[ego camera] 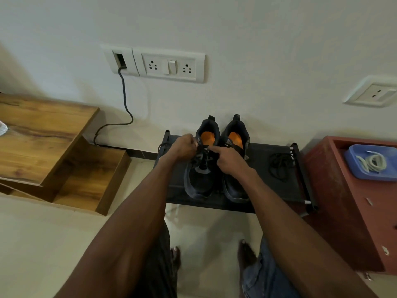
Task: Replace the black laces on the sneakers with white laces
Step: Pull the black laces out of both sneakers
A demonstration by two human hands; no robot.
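Both hands meet over the left sneaker (pixel 198 168). Left hand (pixel 182 147) curled, pinching black lace (pixel 203 150) at the top eyelets. Right hand (pixel 228 159) fingers bent onto the tongue; can't tell if gripping. Knuckles hide eyelets. Right sneaker (pixel 235 147) just beside. Both on a black rack (pixel 264 157) vs. pale wall. A loose black lace (pixel 280 165) right of hands; white laces (pixel 371 161) further right in blue tray (pixel 352 166), blurry.

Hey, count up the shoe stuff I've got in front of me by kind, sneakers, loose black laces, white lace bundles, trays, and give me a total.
Sneakers: 2, left sneaker and right sneaker
Loose black laces: 1, black lace lying on the rack
White lace bundles: 1, white laces
Trays: 1, blue tray
Total: 5
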